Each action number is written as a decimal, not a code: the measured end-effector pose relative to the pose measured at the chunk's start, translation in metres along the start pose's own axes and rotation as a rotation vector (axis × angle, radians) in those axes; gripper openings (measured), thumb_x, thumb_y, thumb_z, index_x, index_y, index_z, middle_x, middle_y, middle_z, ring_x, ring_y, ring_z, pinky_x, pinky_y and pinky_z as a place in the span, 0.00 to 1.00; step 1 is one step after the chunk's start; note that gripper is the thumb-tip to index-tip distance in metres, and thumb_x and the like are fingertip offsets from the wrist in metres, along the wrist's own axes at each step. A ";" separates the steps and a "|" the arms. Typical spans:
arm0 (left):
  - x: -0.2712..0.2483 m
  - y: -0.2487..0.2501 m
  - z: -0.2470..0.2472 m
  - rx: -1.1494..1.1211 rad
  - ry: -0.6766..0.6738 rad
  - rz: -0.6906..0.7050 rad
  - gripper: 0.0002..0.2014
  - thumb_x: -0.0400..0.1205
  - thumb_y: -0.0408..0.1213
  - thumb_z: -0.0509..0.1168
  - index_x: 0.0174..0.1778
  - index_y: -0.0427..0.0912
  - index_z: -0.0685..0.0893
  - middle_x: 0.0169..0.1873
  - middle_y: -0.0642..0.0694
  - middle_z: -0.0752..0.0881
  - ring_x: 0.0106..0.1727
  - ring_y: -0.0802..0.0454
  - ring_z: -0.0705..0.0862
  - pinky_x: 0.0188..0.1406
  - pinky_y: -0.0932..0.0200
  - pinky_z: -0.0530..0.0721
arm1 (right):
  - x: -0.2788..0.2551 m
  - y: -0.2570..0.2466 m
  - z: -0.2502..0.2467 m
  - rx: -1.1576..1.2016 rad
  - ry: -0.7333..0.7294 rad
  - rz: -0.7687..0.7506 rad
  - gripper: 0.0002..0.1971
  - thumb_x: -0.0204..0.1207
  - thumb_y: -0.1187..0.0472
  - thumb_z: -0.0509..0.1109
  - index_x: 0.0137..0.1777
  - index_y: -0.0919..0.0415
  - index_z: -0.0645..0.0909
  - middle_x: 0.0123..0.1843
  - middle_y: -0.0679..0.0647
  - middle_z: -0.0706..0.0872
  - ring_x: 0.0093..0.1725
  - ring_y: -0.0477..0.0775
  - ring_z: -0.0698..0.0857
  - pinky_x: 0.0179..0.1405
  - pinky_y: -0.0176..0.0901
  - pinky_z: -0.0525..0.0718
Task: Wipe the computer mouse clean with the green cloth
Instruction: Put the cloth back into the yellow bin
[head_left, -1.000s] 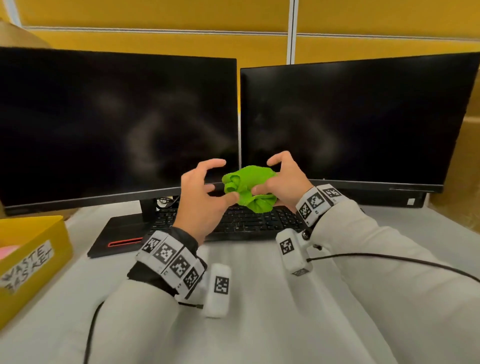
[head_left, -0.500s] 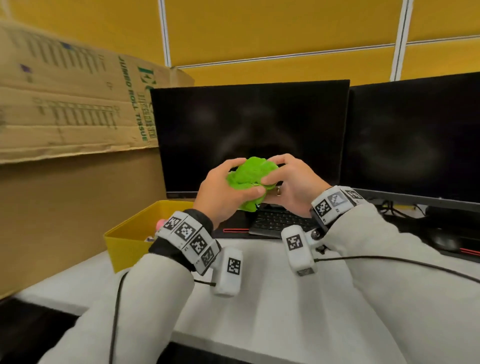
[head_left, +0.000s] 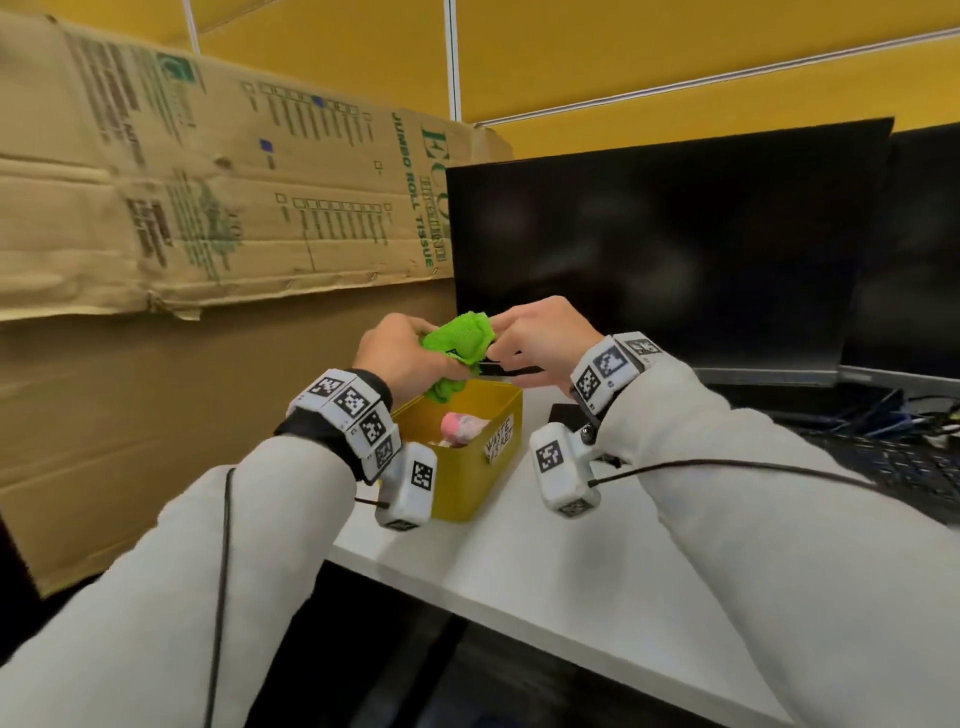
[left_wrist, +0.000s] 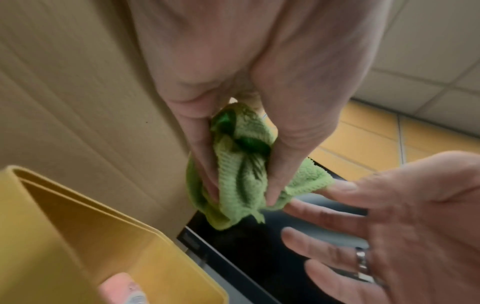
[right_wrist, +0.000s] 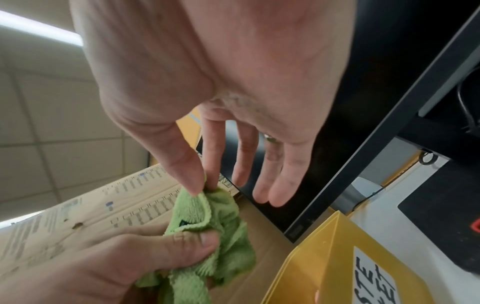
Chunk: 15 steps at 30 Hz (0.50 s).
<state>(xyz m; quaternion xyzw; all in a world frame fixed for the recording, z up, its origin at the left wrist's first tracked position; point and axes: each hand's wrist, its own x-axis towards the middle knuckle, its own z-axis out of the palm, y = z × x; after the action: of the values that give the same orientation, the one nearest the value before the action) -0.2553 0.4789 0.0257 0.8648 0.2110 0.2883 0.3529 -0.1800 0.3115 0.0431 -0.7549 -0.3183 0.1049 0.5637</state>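
Cloth (head_left: 457, 340): bunched, held in the air between both hands, above the bin (head_left: 470, 486)
Left hand (head_left: 402, 356): fingers and thumb curled round the cloth
Right hand (head_left: 540, 340): thumb and forefinger pinch cloth's edge; other fingers straight

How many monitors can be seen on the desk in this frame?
2. One monitor stands behind the hands, its dark screen facing the camera; a second monitor sits to its right, cut off by the frame edge. Others may lie out of view.
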 end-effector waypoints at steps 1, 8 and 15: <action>0.004 -0.004 0.000 0.020 -0.029 -0.011 0.30 0.69 0.45 0.88 0.65 0.48 0.86 0.57 0.47 0.90 0.57 0.47 0.89 0.55 0.50 0.90 | 0.001 0.002 0.002 -0.021 0.029 -0.003 0.16 0.78 0.71 0.74 0.64 0.61 0.89 0.61 0.59 0.91 0.65 0.64 0.90 0.64 0.60 0.90; 0.022 -0.009 0.012 0.386 -0.219 0.098 0.19 0.81 0.45 0.79 0.62 0.55 0.77 0.58 0.46 0.85 0.51 0.46 0.85 0.40 0.55 0.81 | 0.003 0.026 -0.012 -0.116 0.061 0.005 0.16 0.76 0.69 0.76 0.60 0.53 0.91 0.57 0.54 0.91 0.62 0.57 0.89 0.53 0.50 0.90; 0.027 -0.007 0.034 0.870 -0.544 0.001 0.37 0.84 0.70 0.62 0.70 0.38 0.86 0.60 0.41 0.89 0.57 0.43 0.86 0.55 0.49 0.82 | 0.004 0.045 -0.023 -0.204 -0.017 0.024 0.12 0.79 0.68 0.76 0.61 0.60 0.90 0.54 0.49 0.89 0.63 0.58 0.88 0.57 0.52 0.90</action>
<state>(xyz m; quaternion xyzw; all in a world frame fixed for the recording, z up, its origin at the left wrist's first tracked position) -0.2139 0.4819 0.0100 0.9754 0.2118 -0.0614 0.0024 -0.1491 0.2888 0.0105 -0.8112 -0.3231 0.0849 0.4800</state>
